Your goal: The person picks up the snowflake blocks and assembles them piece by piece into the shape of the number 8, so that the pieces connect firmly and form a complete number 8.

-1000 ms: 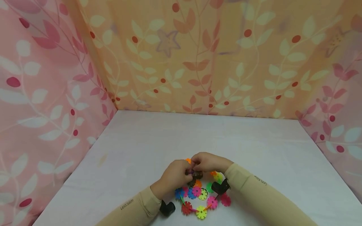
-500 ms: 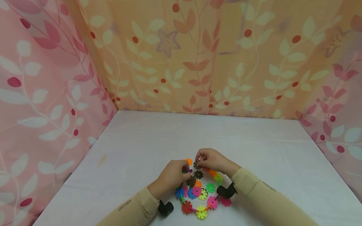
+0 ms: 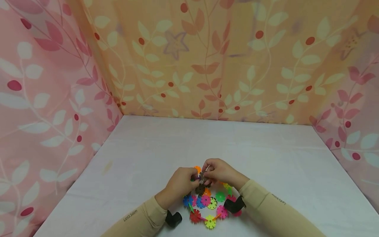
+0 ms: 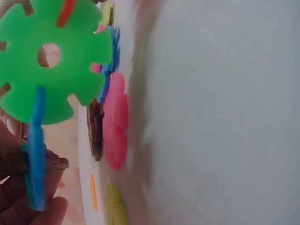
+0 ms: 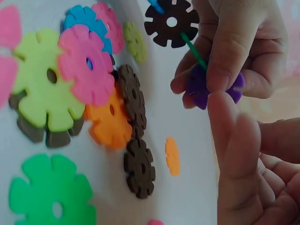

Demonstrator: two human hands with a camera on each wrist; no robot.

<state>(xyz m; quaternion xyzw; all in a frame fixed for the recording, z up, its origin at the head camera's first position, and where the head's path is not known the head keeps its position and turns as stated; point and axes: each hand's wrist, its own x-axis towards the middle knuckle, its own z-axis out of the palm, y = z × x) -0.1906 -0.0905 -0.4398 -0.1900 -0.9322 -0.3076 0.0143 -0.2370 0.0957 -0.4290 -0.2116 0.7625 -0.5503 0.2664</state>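
Observation:
In the head view my left hand [image 3: 179, 184] pinches a purple notched flower disc [image 5: 198, 89], seen close up in the right wrist view. A green disc joins it to a brown disc [image 5: 157, 23] in a linked chain. The left wrist view shows more of that chain, a green disc [image 4: 23, 58] slotted with a blue disc [image 4: 36, 159]. My right hand [image 3: 223, 171] holds another brown disc [image 3: 202, 177] by its fingertips, right up against the purple one. In the right wrist view the right fingers [image 5: 239, 145] hide that brown disc.
Loose discs lie below the hands, among them a pink disc [image 5: 86, 65], a light green disc [image 5: 40, 101] and a brown disc [image 5: 139, 168]. Linked discs curve round the front, including a red disc [image 3: 195, 216] and a yellow disc [image 3: 210, 222]. Floral curtains [image 3: 189, 59] enclose the white table.
My right hand first drew away from the left, showing a brown disc in its fingertips, then came back left to the purple disc. The left hand has stayed nearly still.

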